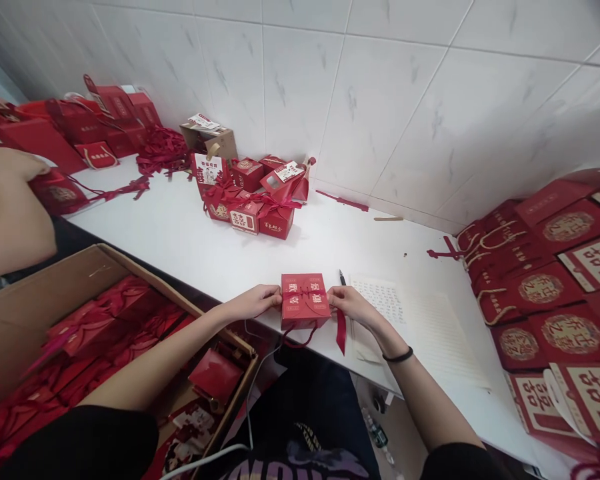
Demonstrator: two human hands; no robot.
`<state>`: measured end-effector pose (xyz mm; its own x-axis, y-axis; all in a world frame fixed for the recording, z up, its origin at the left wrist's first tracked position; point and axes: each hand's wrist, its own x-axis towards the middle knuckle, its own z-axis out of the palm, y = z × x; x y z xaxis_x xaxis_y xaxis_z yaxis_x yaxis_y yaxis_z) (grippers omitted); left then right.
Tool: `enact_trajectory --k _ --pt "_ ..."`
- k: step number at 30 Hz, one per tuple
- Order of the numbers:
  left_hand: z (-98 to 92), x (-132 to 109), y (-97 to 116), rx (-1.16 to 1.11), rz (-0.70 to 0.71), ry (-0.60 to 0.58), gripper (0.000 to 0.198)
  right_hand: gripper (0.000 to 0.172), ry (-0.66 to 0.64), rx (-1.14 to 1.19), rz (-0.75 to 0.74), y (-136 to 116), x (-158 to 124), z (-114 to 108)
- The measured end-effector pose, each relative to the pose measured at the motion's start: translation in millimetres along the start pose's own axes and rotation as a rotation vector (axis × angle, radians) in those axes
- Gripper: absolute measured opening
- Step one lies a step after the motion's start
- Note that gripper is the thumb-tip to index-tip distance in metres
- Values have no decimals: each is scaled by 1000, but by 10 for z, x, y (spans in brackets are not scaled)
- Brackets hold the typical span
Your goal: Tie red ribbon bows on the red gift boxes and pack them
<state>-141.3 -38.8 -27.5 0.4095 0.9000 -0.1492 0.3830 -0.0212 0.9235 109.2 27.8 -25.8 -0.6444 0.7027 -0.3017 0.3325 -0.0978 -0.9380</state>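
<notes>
Both hands are on the small red gift box (305, 300) at the near edge of the white table (190, 233): the left hand (254, 301) pinches its left side, the right hand (349, 304) grips the right side with the fingers around the red ribbon (341, 331), whose loose end hangs off the table edge. The box sits flat, gold characters facing up, ribbon crossed over the top. Just right of it there's a sheet of paper (420, 320) with printed rows of text, and a black pen (342, 277) lying at its top left corner, near the right hand. Down to the left, below the table, is a cardboard carton (105, 263) full of more red boxes. Off to the right, a big stack of flat red bags (545, 287) with gold medallions. Further back in the middle of the table is a cluster of finished little boxes (253, 200) tied with ribbon, and behind those a brown cardboard box (215, 140) against the tiled wall. Far left, another person's arm (10, 213) is in frame near more red bags (80, 127).
</notes>
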Motion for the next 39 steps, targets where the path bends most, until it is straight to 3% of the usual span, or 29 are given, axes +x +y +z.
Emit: enact_trajectory --k 6,11,18,25,29,33,39 --pt "115 -168 119 -5 -33 -22 45 43 69 53 51 103 -381 -79" --pt "177 -189 222 -144 -71 -60 43 36 100 156 -43 69 -701 -160" --pt "64 -179 506 -274 -56 -70 38 28 108 429 -229 -226 -658 18" --pt "13 -252 850 48 -137 26 26 25 140 346 -330 -387 -456 275" --pt "37 -296 939 324 -15 45 34 30 250 269 -336 -366 -383 368" --pt "80 -284 970 532 43 80 21 29 302 209 -350 -330 -355 406" --pt "132 -252 1035 716 165 186 24 18 354 33 -538 -290 -338 459"
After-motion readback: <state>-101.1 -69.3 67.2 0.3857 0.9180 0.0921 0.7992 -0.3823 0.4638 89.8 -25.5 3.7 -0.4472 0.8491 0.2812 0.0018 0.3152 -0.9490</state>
